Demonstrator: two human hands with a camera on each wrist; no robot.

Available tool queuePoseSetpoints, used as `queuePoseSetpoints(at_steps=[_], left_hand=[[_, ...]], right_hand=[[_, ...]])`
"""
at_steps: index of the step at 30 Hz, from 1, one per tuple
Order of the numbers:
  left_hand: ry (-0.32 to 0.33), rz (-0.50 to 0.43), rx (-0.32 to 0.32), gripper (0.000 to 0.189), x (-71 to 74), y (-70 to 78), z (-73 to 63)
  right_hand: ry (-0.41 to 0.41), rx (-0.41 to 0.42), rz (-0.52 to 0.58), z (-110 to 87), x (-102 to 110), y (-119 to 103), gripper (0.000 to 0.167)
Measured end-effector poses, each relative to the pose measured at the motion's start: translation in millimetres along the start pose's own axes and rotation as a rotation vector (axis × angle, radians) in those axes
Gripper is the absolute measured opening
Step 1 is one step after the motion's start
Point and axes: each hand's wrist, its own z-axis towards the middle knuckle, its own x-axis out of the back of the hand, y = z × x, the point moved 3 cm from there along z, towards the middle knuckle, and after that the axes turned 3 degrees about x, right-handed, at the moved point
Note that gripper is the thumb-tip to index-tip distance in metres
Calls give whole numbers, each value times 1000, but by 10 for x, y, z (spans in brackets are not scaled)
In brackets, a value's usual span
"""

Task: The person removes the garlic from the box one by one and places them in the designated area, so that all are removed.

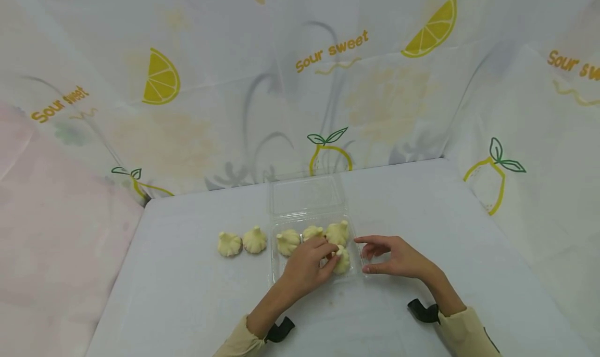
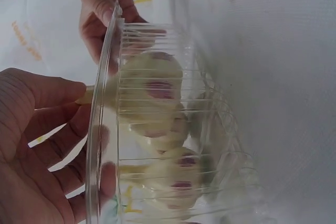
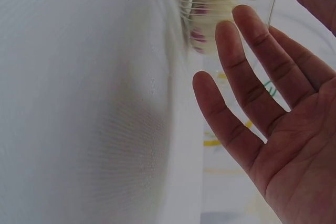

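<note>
A clear plastic clamshell box (image 1: 276, 271) has its lid (image 1: 307, 195) folded back, with several pale garlic bulbs inside. My left hand (image 1: 307, 266) reaches over the box and pinches the stem of the garlic bulb (image 1: 344, 260) at its front right. In the left wrist view, thumb and forefinger meet at that stem above the rim (image 2: 94, 145), and purple patches show through the ribbed wall. At the box's right side is my right hand (image 1: 396, 255), its fingertips right at the edge. Its fingers (image 3: 247, 87) are spread and loosely bent in the right wrist view.
Two more garlic bulbs (image 1: 229, 245) (image 1: 254, 239) sit side by side on the white tabletop (image 1: 187, 305), left of the box. Behind the table hangs a cloth (image 1: 225, 86) printed with lemons and lettering. A black curved piece (image 1: 423, 311) is at each sleeve cuff.
</note>
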Motion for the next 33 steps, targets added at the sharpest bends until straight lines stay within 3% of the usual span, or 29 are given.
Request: queuePoseSetpoints(at_steps=[6, 13, 21, 33], left_hand=[[29, 2, -3, 10, 64, -7, 3], [25, -52, 51, 9, 116, -41, -31], [59, -126, 67, 11, 210, -102, -62], [105, -95, 112, 11, 421, -148, -72]], right_hand=[[8, 4, 0, 4, 1, -23, 60], [16, 6, 0, 3, 2, -53, 60], [5, -3, -12, -1, 2, -39, 60], [5, 0, -3, -6, -2, -30, 61]])
